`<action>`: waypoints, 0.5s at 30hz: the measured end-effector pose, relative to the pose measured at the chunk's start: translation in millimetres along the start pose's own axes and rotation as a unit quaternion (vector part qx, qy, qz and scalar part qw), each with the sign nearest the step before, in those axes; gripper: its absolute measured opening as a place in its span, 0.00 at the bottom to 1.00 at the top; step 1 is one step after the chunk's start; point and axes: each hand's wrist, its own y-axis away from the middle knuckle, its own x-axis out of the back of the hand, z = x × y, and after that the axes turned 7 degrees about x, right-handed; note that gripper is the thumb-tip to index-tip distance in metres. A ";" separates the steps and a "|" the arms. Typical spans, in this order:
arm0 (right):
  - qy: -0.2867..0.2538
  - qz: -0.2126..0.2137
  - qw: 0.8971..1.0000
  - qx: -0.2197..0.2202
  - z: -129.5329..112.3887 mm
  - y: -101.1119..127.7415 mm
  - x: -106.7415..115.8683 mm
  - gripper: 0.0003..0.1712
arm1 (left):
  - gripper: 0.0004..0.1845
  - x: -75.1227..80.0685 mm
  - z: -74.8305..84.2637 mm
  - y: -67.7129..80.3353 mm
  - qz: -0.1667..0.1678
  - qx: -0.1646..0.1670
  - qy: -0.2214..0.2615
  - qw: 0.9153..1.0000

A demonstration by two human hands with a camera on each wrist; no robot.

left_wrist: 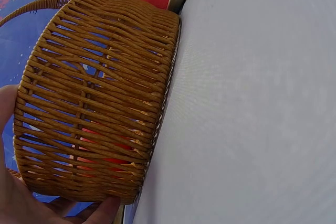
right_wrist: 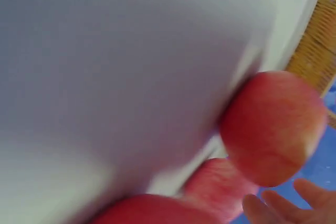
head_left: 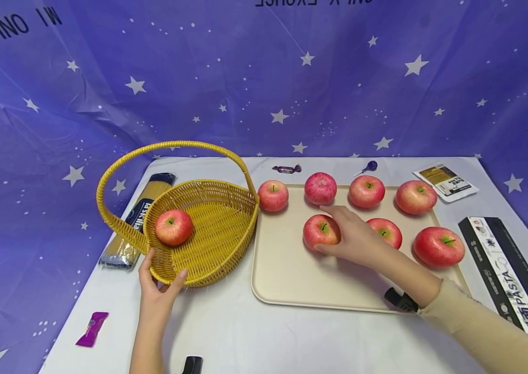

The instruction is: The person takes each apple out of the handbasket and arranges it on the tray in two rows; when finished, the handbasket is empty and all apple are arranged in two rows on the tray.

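Note:
A yellow wicker basket (head_left: 208, 249) with a hoop handle stands left of a cream tray (head_left: 292, 280). One red apple (head_left: 173, 227) lies in the basket. My left hand (head_left: 158, 291) grips the basket's near rim, thumb over the edge; in the left wrist view the palm (left_wrist: 21, 203) cups the basket wall (left_wrist: 94, 103). Several red apples sit on the tray. My right hand (head_left: 353, 236) curls round the front left apple (head_left: 320, 231), thumb on its near side, index finger over its far side. The right wrist view is blurred and shows an apple (right_wrist: 273, 129) and fingertips (right_wrist: 294, 205).
A spaghetti pack (head_left: 128, 234) lies behind the basket. A black pasta box (head_left: 512, 280) and a sachet (head_left: 448, 182) lie right of the tray. A purple candy (head_left: 92, 327) sits near the table's front left, a wrapped sweet (head_left: 286, 169) and a lollipop (head_left: 369, 166) behind the tray.

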 end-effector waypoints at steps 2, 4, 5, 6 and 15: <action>-0.003 0.022 0.999 0.023 -7.8 -1.5 2.8 0.52 | 0.47 0.1 -0.5 -0.2 -0.001 0.000 0.003 1.000; -0.013 0.045 0.998 0.053 -18.5 -5.2 4.7 0.49 | 0.47 0.3 -0.7 -0.4 -0.001 0.001 0.002 1.000; -0.021 0.055 0.996 0.068 -25.0 -7.8 5.2 0.47 | 0.47 0.3 -0.7 -0.4 0.000 0.002 0.001 1.000; -0.031 0.064 0.994 0.084 -31.3 -10.9 4.7 0.46 | 0.47 0.4 -0.6 -0.5 0.001 0.003 0.000 1.000; -0.079 0.051 0.979 0.178 -97.2 -56.6 -29.7 0.41 | 0.48 0.5 0.8 -0.7 -0.001 0.020 -0.006 1.000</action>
